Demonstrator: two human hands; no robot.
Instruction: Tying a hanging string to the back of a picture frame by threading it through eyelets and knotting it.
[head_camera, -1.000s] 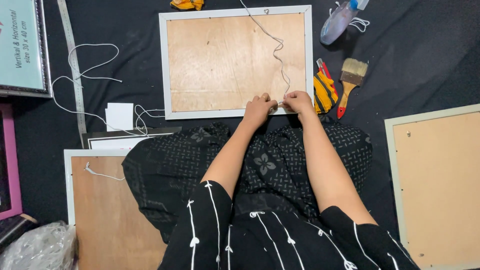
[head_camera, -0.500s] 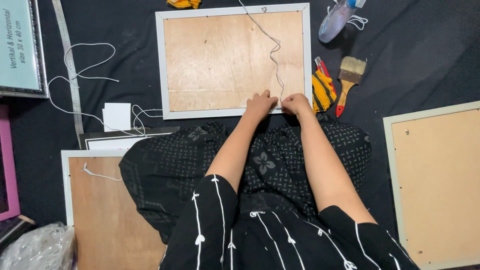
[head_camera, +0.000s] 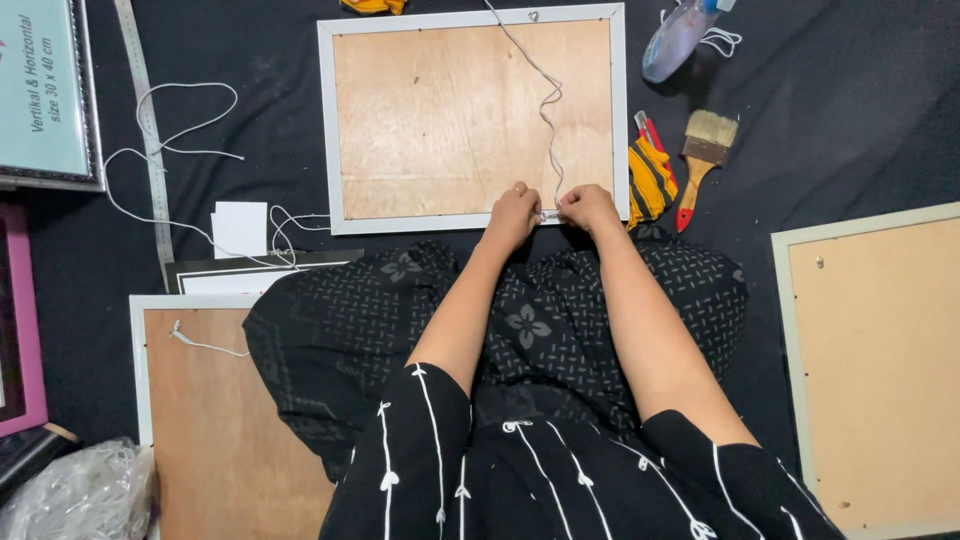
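A picture frame (head_camera: 330, 120) lies face down on the black cloth, its brown backing board up and its rim white. A thin white string (head_camera: 548, 110) runs down the board from the top edge to the bottom rim. My left hand (head_camera: 513, 214) and my right hand (head_camera: 590, 207) meet at the frame's near rim, both pinching the string's lower end between fingertips. My forearms reach out over my patterned black clothing.
A second backed frame (head_camera: 200, 420) lies at lower left, a third (head_camera: 880, 360) at right. A paintbrush (head_camera: 700, 160), a yellow-and-black cloth (head_camera: 650, 180) and a clear plastic bottle (head_camera: 680, 40) sit right of the frame. Loose string (head_camera: 170, 130), a metal ruler (head_camera: 145, 130) and a white card (head_camera: 240, 228) lie left.
Both hands stay at the frame's near rim on the string, with only slight finger movement. The view has shifted a little.
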